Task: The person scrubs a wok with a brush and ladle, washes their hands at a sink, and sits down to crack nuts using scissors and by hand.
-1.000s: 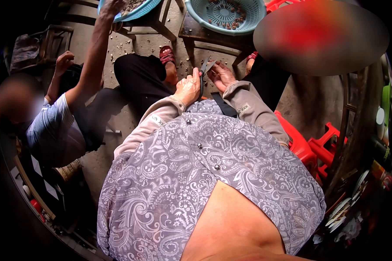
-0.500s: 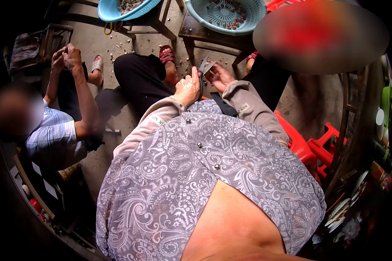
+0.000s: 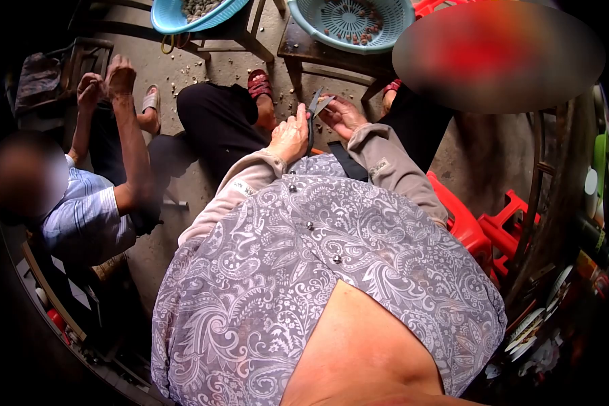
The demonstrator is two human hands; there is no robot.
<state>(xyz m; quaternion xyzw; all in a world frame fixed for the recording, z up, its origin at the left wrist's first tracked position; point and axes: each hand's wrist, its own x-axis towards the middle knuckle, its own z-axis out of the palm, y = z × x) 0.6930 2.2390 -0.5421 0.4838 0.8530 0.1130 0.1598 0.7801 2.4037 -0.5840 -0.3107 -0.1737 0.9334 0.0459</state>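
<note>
My left hand (image 3: 289, 139) is closed around the dark handles of a pair of scissors (image 3: 311, 125). Their metal blades are spread apart and point forward, away from my body. Just to the right, my right hand (image 3: 344, 118) is closed with its fingertips pinched together beside the blades. A small pale piece seems to be between those fingertips, too small and partly covered to name. Both hands are above my lap, between my knees.
Ahead, a blue-green basket (image 3: 348, 44) with small brown pieces stands on a wooden stool (image 3: 298, 57). A blue basin (image 3: 176, 27) holds greyish nut-like pieces. Bits litter the floor. At left sits another person (image 3: 88, 216), hands raised. Red plastic stools (image 3: 460, 220) stand at right.
My right hand and the scissors have shifted only slightly, with the scissors still in my left hand. The other person's hands have moved apart and up a little.
</note>
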